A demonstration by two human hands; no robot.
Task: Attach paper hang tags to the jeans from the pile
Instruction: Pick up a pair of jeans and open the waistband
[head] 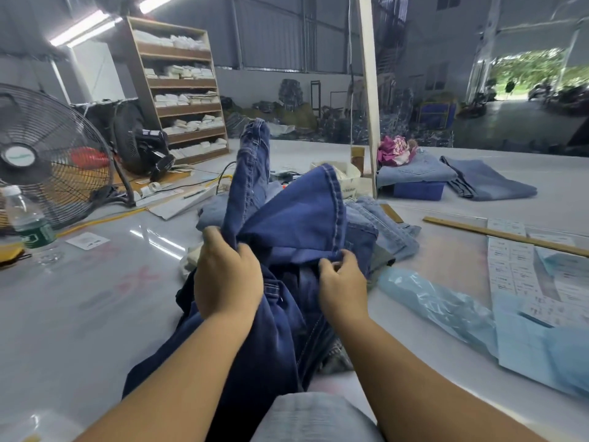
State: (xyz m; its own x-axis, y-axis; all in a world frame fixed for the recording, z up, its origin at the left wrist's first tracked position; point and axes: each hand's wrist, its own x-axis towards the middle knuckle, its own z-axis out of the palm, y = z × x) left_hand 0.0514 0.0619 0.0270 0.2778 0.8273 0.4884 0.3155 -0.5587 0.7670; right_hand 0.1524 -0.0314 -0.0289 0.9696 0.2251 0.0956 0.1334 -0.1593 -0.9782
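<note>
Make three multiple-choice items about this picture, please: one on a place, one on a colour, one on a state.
1. Where does the clear plastic water bottle stand?
A. far left, beside the black fan
B. on the wooden shelf
C. on the blue crate

2. What colour are the jeans being held?
A. black
B. dark blue
C. white

3. What are the hands doing?
A. both rest flat
B. only one grips
C. both grip the denim

Key: 1 A, bottle beside fan; 2 B, dark blue denim jeans; 3 C, left hand and right hand curl round fabric.
</note>
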